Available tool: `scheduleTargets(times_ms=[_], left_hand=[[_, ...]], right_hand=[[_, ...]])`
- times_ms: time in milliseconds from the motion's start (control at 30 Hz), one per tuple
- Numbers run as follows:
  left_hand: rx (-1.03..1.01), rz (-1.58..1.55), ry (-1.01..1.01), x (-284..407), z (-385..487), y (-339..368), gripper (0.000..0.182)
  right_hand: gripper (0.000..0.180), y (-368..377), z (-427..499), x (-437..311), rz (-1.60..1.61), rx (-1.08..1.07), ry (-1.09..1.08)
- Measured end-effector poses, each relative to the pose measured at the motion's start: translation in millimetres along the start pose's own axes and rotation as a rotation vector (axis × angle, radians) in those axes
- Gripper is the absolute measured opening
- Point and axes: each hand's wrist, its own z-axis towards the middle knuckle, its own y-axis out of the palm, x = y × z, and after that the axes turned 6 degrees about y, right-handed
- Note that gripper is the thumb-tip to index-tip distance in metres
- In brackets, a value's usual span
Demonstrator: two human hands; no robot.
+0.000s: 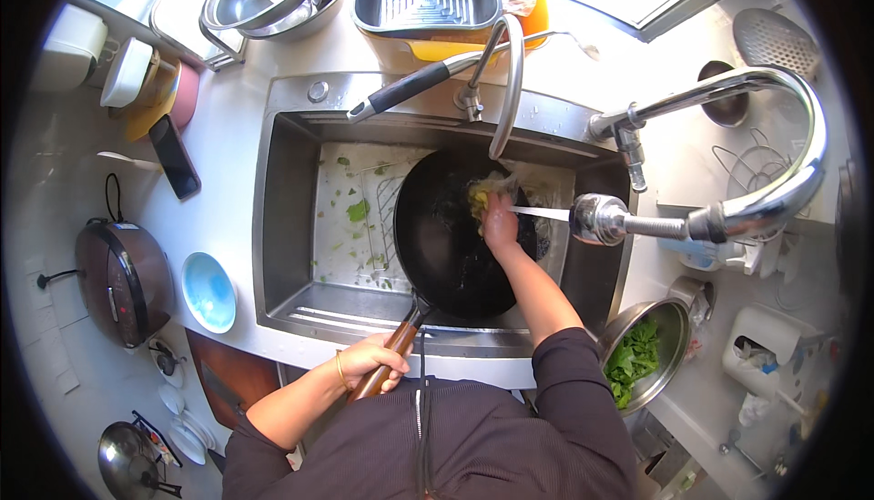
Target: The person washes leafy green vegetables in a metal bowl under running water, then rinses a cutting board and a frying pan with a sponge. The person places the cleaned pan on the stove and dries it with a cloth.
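Observation:
A black wok [437,240] rests in the stainless steel sink [293,192], its wooden handle [377,378] reaching over the front edge. Around that handle my left hand [375,361] is closed. My right hand [500,221] is down inside the wok, gripping a yellowish scrubber [480,201], possibly a sponge or cloth; the fingers partly cover it. Water [539,212] streams from the chrome faucet head [601,220] onto the back of that hand. Bits of green leaf [357,211] lie on the sink floor left of the wok.
A second, thinner faucet [509,90] arches over the wok. A black-handled utensil [410,90] juts over the sink's back rim. To the right stands a steel bowl of leafy greens [635,363]. On the left are a blue bowl [209,292], a phone [174,157] and a rice cooker [123,281].

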Motion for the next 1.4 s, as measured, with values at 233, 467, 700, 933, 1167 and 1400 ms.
scheduleTargets(times_ms=[233,467,700,933,1167,1400], left_hand=[[0.093,0.028,0.043,5.5,6.8,16.8,0.03],[0.017,-0.082,0.063,-3.5,13.3,13.9,0.028],[0.077,0.049,0.103,2.4,9.2,15.7,0.029],[0.055,-0.019,0.074,2.3,11.8,18.9,0.031],[-0.042,-0.254,0.069,0.6,6.5,10.9,0.029],[0.009,-0.151,0.04,-0.3,10.5,5.6,0.028]], right_hand=[[0.026,0.8,-44.1,-68.7,0.069,-0.389,-0.512],[0.014,-22.9,-50.3,-60.7,-0.095,-0.593,-0.56],[0.016,15.3,49.0,-31.1,-0.407,-0.309,-0.362],[0.025,9.6,-28.4,-70.4,-0.076,-0.589,-0.425],[0.025,-71.0,-44.2,-28.2,-0.534,-0.923,-0.375],[0.03,-27.2,41.9,20.6,-0.49,-0.33,-0.332]])
